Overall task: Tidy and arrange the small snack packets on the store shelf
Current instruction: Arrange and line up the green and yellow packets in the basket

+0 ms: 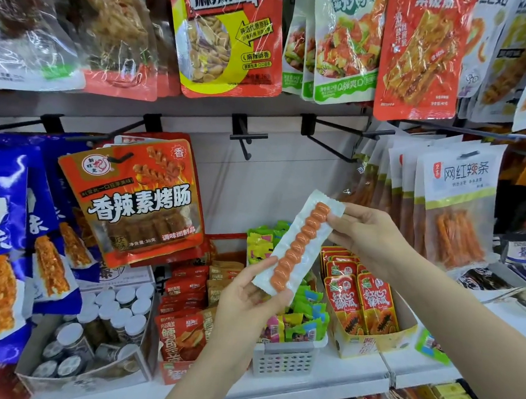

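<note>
Sausage packet: held at both ends, in front of the shelf

Head view: my left hand pinches the lower end between thumb and curled fingers; my right hand pinches the upper end, thumb on the front. The packet hangs tilted above the white basket of green sweets, touching nothing else. To place it well, I judge: keep both pinches on the sealed edges, find its matching stock, lower it flat. No matching packets are visible
</note>
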### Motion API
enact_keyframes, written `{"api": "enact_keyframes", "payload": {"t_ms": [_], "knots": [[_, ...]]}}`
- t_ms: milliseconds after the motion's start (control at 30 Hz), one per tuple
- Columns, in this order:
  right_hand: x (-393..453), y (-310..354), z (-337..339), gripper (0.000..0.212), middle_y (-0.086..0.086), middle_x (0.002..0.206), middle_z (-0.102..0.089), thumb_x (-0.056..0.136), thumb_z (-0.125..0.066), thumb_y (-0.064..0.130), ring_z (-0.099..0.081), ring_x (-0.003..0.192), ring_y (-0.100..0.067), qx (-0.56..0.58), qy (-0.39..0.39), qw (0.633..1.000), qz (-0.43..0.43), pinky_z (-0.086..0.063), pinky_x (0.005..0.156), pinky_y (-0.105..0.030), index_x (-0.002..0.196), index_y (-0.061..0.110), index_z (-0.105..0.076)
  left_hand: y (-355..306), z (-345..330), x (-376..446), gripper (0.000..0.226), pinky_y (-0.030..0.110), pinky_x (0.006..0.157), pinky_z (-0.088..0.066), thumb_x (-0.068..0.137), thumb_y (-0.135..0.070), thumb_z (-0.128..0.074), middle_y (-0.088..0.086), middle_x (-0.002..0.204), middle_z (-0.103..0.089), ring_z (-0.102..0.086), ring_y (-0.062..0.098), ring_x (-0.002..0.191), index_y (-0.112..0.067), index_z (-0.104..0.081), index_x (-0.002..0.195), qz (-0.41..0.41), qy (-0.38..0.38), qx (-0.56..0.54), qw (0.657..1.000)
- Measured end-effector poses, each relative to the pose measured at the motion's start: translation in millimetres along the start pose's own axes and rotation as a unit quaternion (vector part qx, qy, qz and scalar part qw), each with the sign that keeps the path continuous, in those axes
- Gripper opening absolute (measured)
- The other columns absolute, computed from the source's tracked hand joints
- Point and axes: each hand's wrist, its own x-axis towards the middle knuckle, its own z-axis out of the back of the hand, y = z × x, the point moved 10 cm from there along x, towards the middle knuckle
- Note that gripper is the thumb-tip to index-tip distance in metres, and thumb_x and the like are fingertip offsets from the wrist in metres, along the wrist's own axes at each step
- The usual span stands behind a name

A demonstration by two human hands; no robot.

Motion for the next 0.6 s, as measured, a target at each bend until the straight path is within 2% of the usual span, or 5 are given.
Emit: {"api": "enact_keyframes", "payload": {"t_ms": [133,200,333,467,600], "knots": [[0.0,-2.3,-14.3,0.026,-0.012,0.112,-0.072,0.095,-0.055,0.003,-0.070,0.104,-0.022,0.099,0.047,0.994,-0.014,-0.058,0.081,-0.026,0.119,-0.002,-0.065,26.2,-17.7,-5.4,0.055,0.049,0.082,-0.057,0.081,-0.056,-0.061,0.016,0.126,-0.067,-0.066,0.037,0.112,-0.024,-0.064,0.126,0.190,0.046,-0.282,0.939],[0.6,-1.8,-21.3,0.028,-0.015,0.117,-0.070,0.096,-0.053,0.002,-0.067,0.109,-0.025,0.140,0.066,0.988,-0.011,-0.057,0.086,-0.028,0.122,-0.003,-0.063,32.3,-27.9,-10.4,0.057,0.049,0.081,-0.060,0.082,-0.047,-0.063,0.026,0.124,-0.064,-0.066,0.040,0.108,-0.006,-0.069,0.121,0.264,0.066,-0.330,0.904],[2.7,-0.1,-22.2,0.025,-0.017,0.114,-0.070,0.098,-0.051,0.005,-0.069,0.106,-0.027,0.144,0.060,0.988,-0.015,-0.059,0.081,-0.027,0.117,-0.003,-0.064,25.9,-37.2,-8.7,0.044,0.028,0.061,-0.061,0.066,-0.006,-0.085,0.023,0.100,-0.067,-0.068,0.024,0.074,0.009,-0.070,0.105,0.254,0.104,-0.314,0.909],[3.2,-9.2,-6.2,0.046,-0.020,0.109,-0.072,0.101,-0.044,0.040,-0.072,0.098,-0.027,0.098,0.051,0.988,-0.105,-0.061,0.073,-0.031,0.111,0.001,-0.065,13.2,-2.7,10.5,0.039,0.022,0.071,-0.058,0.071,-0.015,-0.077,0.004,0.108,-0.074,-0.072,0.011,0.087,-0.019,-0.074,0.109,0.097,0.014,-0.052,0.994],[0.2,-4.4,-1.6,0.045,-0.017,0.102,-0.074,0.094,-0.057,0.040,-0.072,0.095,-0.026,-0.013,0.090,0.991,-0.094,-0.059,0.083,-0.036,0.110,-0.001,-0.067,1.6,15.3,13.6,0.036,0.029,0.081,-0.059,0.082,-0.010,-0.077,-0.002,0.116,-0.073,-0.073,0.013,0.096,-0.033,-0.071,0.109,-0.007,-0.038,0.128,0.991]]}}
